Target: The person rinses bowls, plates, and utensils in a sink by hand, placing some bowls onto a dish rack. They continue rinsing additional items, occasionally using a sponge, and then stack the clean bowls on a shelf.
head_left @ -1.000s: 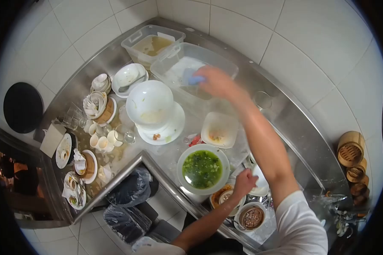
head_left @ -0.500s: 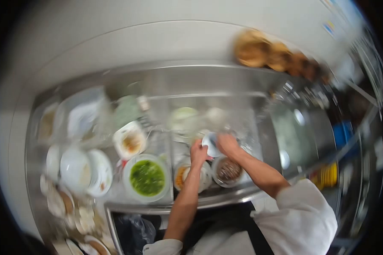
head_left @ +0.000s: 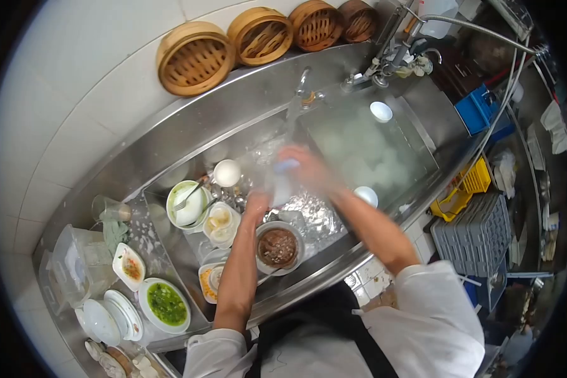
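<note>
My left hand is closed on the rim of a white bowl, blurred by motion, above the sink's middle basin. Beside it, my right hand is smeared by motion, its fingers curled round a small pale blue thing I cannot make out, over the bowl. Behind them water runs from a tap. Just below my hands stands a bowl of brown food. To the left are a white cup, a green-rimmed bowl with a fork and a container of pale pieces.
Cloudy water fills the right basin, where two white bowls sit. On the left counter are a bowl of green food, stacked white dishes and a clear tub. Bamboo steamers line the back ledge.
The view has turned and shifted right, showing more of the right basin and the tap. My hands and the white bowl are now nearer the running water, and my right hand has moved farther from my left.
</note>
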Motion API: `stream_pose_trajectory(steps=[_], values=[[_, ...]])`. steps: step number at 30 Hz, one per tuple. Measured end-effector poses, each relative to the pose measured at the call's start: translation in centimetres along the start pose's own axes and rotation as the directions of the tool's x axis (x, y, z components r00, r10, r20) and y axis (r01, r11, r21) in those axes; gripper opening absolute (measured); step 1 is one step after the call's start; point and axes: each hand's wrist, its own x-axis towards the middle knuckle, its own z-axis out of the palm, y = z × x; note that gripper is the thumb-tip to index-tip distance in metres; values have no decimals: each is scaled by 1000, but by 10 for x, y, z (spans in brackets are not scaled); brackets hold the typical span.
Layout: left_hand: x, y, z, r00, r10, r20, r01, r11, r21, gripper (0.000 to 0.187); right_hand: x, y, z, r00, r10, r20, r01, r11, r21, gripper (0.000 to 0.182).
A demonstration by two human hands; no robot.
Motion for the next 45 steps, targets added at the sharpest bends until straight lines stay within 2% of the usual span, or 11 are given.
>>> stream_pose_trajectory(steps=[3,5,9,12,18,23,28,32,37,41,45], values=[[17,4,26,946,148,-289,-160,987,-18,25,-27,66,67,749,652,-116,-172,361,917,45],[8,-2,14,760,540,-361,-226,740,634,25,-65,52,54,690,722,51,-580,509,636,61],[2,10,29,883,453,-125,-162,545,823,39,-36,121,41,779,604,-168,-608,793,32,62],[20,-27,6,877,366,-312,-244,897,368,54,16,185,38,690,720,-74,-642,657,395,46],[41,-46,-76,725,55,-687,49,990,130,51,45,132,48,854,498,-151,-510,743,-435,38],[119,-81,-134,846,-359,-393,58,796,-603,38,6,95,18,764,432,-480,-638,616,-461,36],[111,-27,-119,725,-383,-572,251,921,-299,24,-11,81,-64,606,746,-277,-243,505,828,35],[100,22,-95,792,33,-609,433,673,600,19,-22,94,-100,392,920,-21,13,17,1000,27],[104,54,-8,553,824,124,-329,79,941,13,-34,71,-66,536,781,-321,37,358,933,40],[108,77,60,681,696,229,-373,61,926,13,-41,77,-13,674,736,-59,-652,630,422,48],[96,61,68,622,775,116,-410,196,891,13,-11,103,26,609,620,-496,-513,784,349,45]])
